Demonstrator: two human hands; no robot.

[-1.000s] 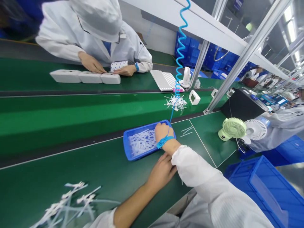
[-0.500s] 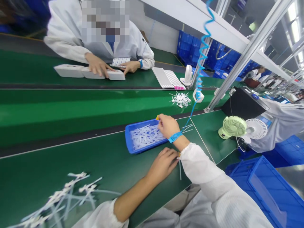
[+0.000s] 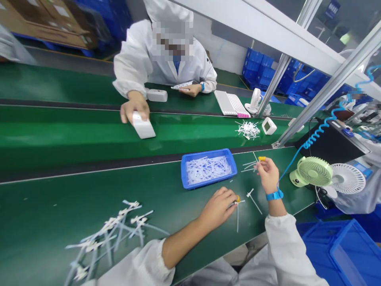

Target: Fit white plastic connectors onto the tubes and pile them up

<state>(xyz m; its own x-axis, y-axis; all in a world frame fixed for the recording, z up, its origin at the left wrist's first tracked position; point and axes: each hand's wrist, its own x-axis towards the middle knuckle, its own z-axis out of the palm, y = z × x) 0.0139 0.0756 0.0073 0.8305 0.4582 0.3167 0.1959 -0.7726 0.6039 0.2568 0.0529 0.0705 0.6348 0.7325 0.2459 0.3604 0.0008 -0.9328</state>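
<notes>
My left hand rests low over the green bench, thumb and finger closed on a thin white strip piece with a small joint at its top. Yellow covers show on fingertips of both hands. To the right of the tray, my right hand, with a blue wrist strap, is raised with its fingers pinched; a pale bit shows at the tips, too small to name. Loose strips lie just beyond it. Between my hands lies a T-shaped strip piece. A blue tray holds many short white strips.
Joined strip pieces lie in a heap at left. Across the green belt, a co-worker's hand holds a white block. A green fan, a metal post and a blue coiled cord stand at right.
My right hand has moved from the tray's right edge to the right, away from the tray. My left hand still grips its strip piece. The co-worker has brought a white block over the belt. The view has swung left.
</notes>
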